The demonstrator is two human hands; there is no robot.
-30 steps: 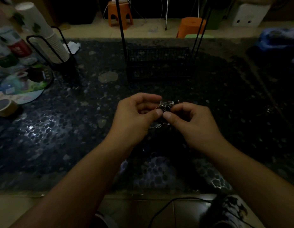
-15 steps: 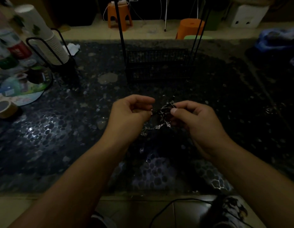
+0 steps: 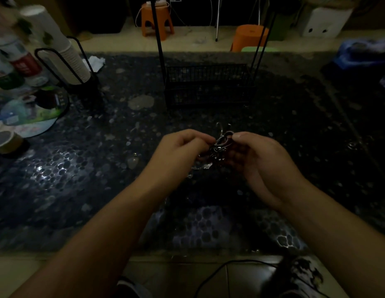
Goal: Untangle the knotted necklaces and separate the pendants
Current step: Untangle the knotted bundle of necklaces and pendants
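A small silvery tangle of necklaces [image 3: 221, 143] is held just above the dark pebble-patterned counter [image 3: 84, 173], between both hands. My left hand [image 3: 180, 150] pinches the tangle's left side with curled fingers. My right hand [image 3: 260, 157] pinches its right side, thumb on top near a shiny ring-shaped pendant. A thin loop of chain sticks up above the knot. A few glinting strands hang below toward the counter. The scene is dim and individual chains are hard to tell apart.
A black wire basket [image 3: 208, 84] stands behind the hands. At the left are a stack of paper cups in a wire holder [image 3: 58, 46], bottles, a round tray [image 3: 30, 117] and a tape roll [image 3: 5, 141]. Orange stools [image 3: 157, 20] stand on the floor beyond.
The hands parted slightly half a second ago and have come back together on the knot. The right hand has rolled so its thumb lies on top, and a chain loop now stands above.
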